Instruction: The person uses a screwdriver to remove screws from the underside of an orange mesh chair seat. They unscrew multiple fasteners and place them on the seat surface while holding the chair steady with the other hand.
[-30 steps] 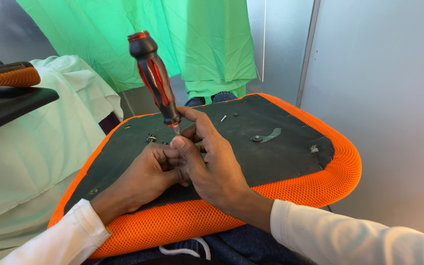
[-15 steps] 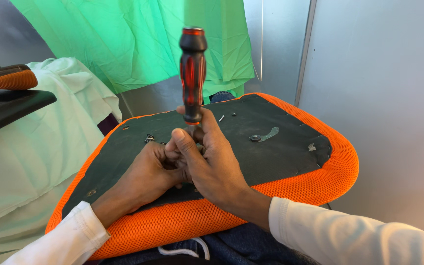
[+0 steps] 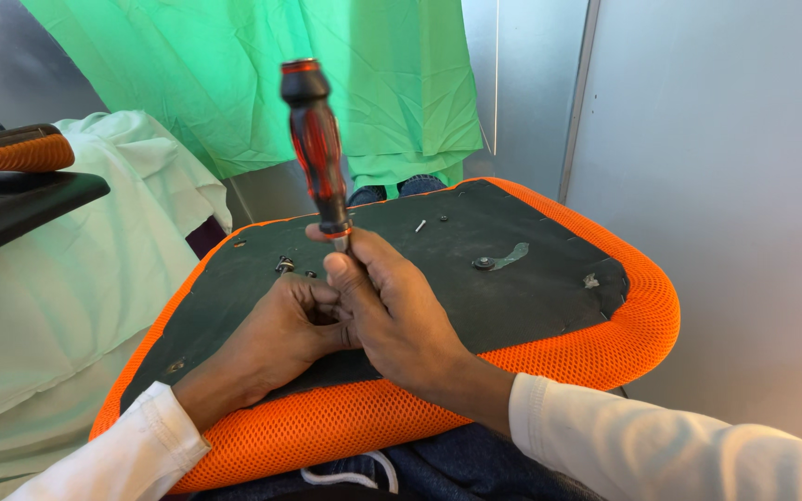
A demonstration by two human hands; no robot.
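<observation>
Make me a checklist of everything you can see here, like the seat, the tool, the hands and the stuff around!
Surface: an upturned seat cushion, black underside with an orange mesh rim, resting on the person's lap.
Job's things: a red and black screwdriver standing almost upright, handle up, tip hidden between the hands.
Clutter: loose screws near the left hand, one small screw farther back, a grey metal tab on the black panel.
Grippers: left hand curled on the panel by the tip; right hand gripping the screwdriver's lower end.
Cables: nothing seen.
Surroundings: green cloth behind, pale cloth on the left, grey wall on the right.
</observation>
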